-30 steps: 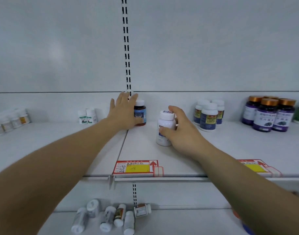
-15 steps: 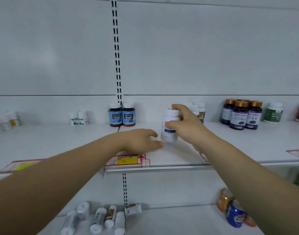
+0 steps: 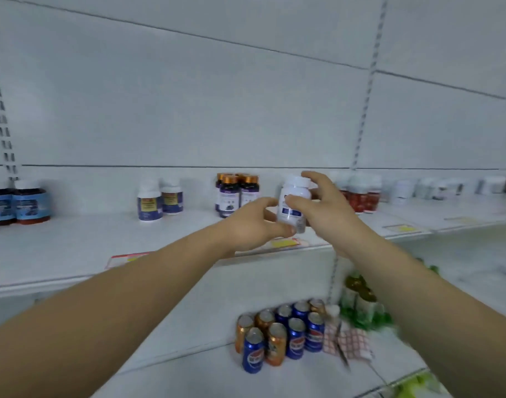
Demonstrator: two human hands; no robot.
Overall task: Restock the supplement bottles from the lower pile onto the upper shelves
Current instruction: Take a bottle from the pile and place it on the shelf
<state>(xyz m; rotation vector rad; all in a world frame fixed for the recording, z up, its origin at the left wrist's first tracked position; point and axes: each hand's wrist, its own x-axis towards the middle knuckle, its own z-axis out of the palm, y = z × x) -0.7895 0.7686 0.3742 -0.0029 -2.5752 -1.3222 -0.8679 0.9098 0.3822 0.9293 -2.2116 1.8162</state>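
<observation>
A white supplement bottle [image 3: 294, 200] with a white cap and blue label is held upright in the air above the front of the upper shelf [image 3: 73, 248]. My right hand [image 3: 323, 208] grips it from the right, fingers over the cap and thumb on the label. My left hand [image 3: 253, 225] holds its lower part from the left, thumb under the base. Behind the hands stand purple bottles with gold caps [image 3: 236, 193]. Further left are white bottles with blue and yellow labels [image 3: 158, 201] and dark bottles with blue labels [image 3: 19, 202].
Red-labelled bottles [image 3: 360, 196] and blurred white bottles [image 3: 435, 188] line the upper shelf to the right. Yellow price tags [image 3: 284, 242] sit on the shelf edge. On the lower shelf stand several blue and orange cans [image 3: 280, 334], green packages [image 3: 360, 305] and a checkered packet [image 3: 348, 341].
The view has swung right along the shelf. My right hand carried the white bottle rightward and lifted it off the shelf. My left hand came over and took hold of its lower part.
</observation>
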